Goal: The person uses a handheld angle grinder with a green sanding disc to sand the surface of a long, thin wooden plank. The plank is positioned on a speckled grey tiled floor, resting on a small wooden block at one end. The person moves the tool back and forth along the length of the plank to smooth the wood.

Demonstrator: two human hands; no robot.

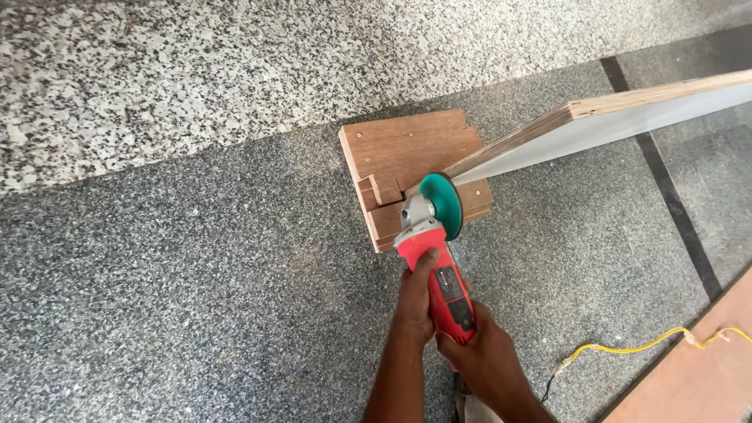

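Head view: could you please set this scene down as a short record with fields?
Tool: red angle grinder with a teal disc
Left hand: wrapped around the grinder's body
Right hand: gripping the grinder's rear end
Disc position: at the end of a long plywood board with a white face
Support: board end rests on a brown wooden block
Surface: speckled granite floor
Nearby: yellow cable lying on the floor at the right

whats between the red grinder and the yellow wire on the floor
In the head view, only the right hand and bare speckled granite floor lie between the red angle grinder and the yellow wire.
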